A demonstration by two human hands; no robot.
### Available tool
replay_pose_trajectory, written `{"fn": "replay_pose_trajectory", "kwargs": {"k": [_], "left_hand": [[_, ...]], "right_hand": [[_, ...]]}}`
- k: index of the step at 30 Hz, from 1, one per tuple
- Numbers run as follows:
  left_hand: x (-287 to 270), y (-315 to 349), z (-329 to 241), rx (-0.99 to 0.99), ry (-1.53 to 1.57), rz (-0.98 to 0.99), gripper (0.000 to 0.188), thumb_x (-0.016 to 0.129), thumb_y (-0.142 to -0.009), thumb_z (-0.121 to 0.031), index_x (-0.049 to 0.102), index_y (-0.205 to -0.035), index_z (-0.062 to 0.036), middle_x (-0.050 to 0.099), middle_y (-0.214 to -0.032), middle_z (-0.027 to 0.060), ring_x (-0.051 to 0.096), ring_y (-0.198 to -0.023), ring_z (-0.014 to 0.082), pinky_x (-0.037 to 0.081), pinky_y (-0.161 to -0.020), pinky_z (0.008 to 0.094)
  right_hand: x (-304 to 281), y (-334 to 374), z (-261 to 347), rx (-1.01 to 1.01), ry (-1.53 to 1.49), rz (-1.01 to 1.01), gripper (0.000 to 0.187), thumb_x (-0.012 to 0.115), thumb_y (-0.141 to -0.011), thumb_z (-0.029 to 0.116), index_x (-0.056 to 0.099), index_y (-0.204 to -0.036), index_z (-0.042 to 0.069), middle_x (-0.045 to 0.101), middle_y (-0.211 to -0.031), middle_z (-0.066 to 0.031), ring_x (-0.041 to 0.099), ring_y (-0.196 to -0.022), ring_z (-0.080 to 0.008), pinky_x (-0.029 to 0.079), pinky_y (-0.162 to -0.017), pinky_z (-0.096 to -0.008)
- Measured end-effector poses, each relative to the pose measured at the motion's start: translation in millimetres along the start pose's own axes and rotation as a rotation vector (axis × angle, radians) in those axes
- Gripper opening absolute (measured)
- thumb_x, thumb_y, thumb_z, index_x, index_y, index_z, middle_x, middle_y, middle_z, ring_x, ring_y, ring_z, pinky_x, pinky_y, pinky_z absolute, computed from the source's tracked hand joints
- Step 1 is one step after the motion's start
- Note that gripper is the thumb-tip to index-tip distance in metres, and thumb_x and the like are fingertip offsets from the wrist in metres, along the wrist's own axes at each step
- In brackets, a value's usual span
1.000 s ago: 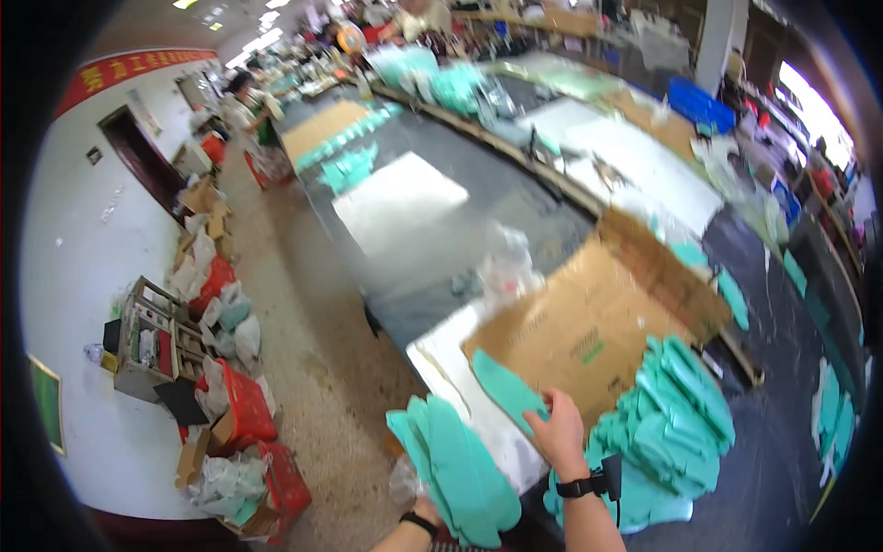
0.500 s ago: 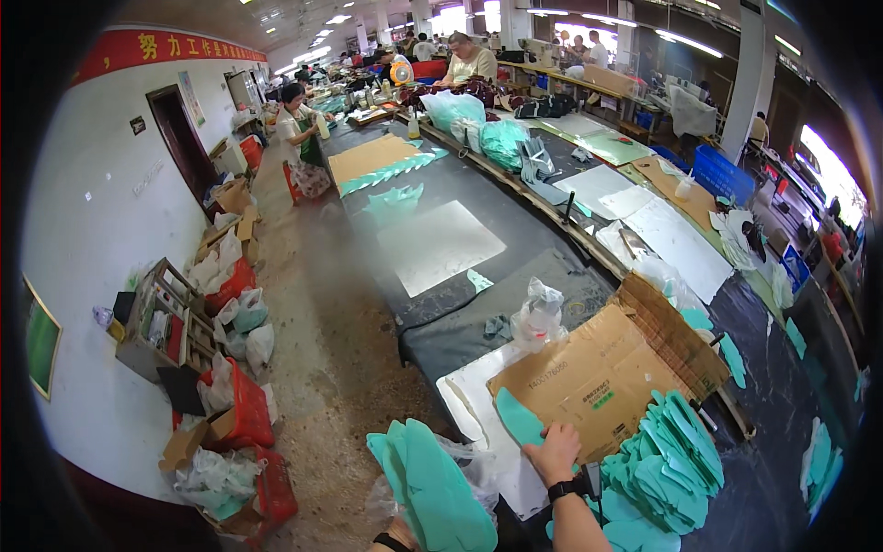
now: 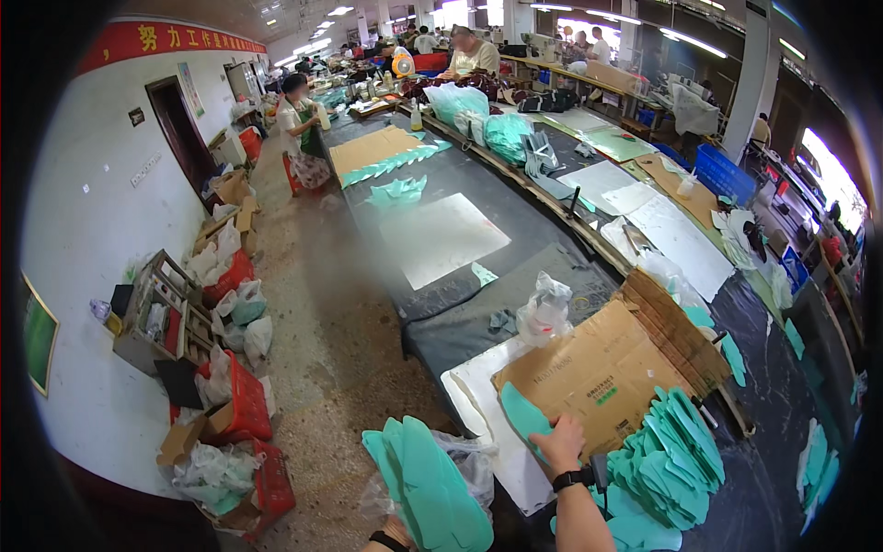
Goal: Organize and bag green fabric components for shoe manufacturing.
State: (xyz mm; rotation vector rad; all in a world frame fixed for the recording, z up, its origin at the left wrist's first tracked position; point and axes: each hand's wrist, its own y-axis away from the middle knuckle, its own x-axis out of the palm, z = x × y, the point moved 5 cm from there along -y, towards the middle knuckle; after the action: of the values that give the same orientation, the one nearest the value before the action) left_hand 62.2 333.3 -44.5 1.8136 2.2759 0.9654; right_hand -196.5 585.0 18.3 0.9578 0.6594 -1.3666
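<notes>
My right hand (image 3: 561, 442) grips one flat teal piece (image 3: 522, 414) at the near edge of a brown cardboard sheet (image 3: 598, 368) on the long dark table (image 3: 515, 230). A black watch is on that wrist. Low in the view, my left hand (image 3: 394, 534) is mostly hidden under a stack of the same teal pieces (image 3: 428, 483) that it holds up over the floor side of the table. A larger heap of teal pieces (image 3: 667, 460) lies just right of my right hand.
A clear plastic bag (image 3: 544, 308) stands on the table behind the cardboard. White sheets (image 3: 446, 239) lie further along. Red crates, bags and boxes (image 3: 230, 405) line the wall on the left. Several people work at the far end of the hall.
The view has tilted up and now takes in more of the hall. My right hand stays at the cardboard edge with its teal piece; the left stack sits lower in view.
</notes>
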Motion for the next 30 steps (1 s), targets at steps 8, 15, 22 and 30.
{"fn": "replay_pose_trajectory", "kwargs": {"k": [8, 15, 22, 30], "left_hand": [[-6.9, 1.5, 1.1, -0.001, -0.039, -0.005, 0.055, 0.034, -0.106, -0.043, 0.037, -0.149, -0.0094, 0.047, -0.149, 0.0102, 0.047, -0.133, 0.0285, 0.036, -0.115, 0.0433], [-15.5, -6.2, -5.5, -0.019, -0.03, -0.011, 0.055, 0.034, -0.105, -0.043, 0.037, -0.149, -0.0094, 0.047, -0.148, 0.0103, 0.047, -0.132, 0.0284, 0.036, -0.114, 0.0431], [-21.7, -6.2, -15.9, -0.048, -0.025, -0.037, 0.055, 0.035, -0.105, -0.042, 0.037, -0.149, -0.0094, 0.048, -0.148, 0.0103, 0.047, -0.132, 0.0283, 0.037, -0.114, 0.0429], [-26.7, -7.8, -16.9, -0.034, -0.044, -0.037, 0.055, 0.036, -0.105, -0.042, 0.037, -0.148, -0.0095, 0.048, -0.147, 0.0104, 0.048, -0.131, 0.0281, 0.037, -0.114, 0.0426]], "right_hand": [[0.6, -8.4, -5.5, 0.001, -0.017, 0.021, 0.042, 0.079, -0.064, 0.027, 0.062, -0.098, 0.01, 0.063, -0.102, -0.0119, 0.058, -0.105, -0.0333, 0.045, -0.09, -0.0505], [-4.2, -0.5, -5.3, 0.007, -0.119, 0.054, 0.045, 0.081, -0.066, 0.037, 0.066, -0.099, 0.011, 0.064, -0.101, -0.0107, 0.058, -0.105, -0.0319, 0.042, -0.089, -0.0497], [8.1, -2.1, -22.6, -0.016, -0.138, 0.027, 0.042, 0.084, -0.062, 0.042, 0.071, -0.086, 0.01, 0.066, -0.099, -0.0101, 0.06, -0.101, -0.0302, 0.043, -0.088, -0.0436], [16.5, -6.5, -37.0, -0.035, -0.322, 0.073, 0.045, 0.085, -0.062, 0.045, 0.07, -0.091, 0.014, 0.062, -0.106, -0.0065, 0.055, -0.11, -0.0284, 0.034, -0.098, -0.0467]]}}
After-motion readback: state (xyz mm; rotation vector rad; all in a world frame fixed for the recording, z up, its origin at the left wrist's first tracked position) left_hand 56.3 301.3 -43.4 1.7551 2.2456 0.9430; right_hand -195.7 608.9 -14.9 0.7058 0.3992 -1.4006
